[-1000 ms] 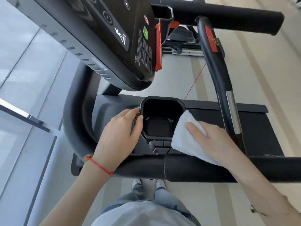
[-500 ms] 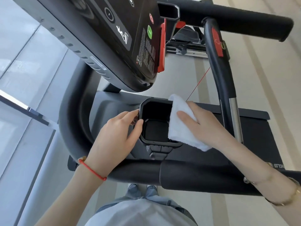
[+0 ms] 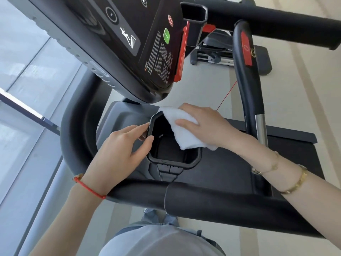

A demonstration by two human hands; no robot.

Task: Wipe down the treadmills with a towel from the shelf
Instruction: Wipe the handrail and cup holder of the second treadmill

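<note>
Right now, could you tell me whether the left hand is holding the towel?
No, the white towel lies under the right hand.

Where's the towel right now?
In the head view, the towel lies mid-frame, draped over the far right rim of the cup holder, pressed down by the right hand, just below the console.

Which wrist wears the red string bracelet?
The left hand's wrist, beside the cup holder: red string bracelet. The right hand, pressing the towel, wears gold bracelets.
</note>
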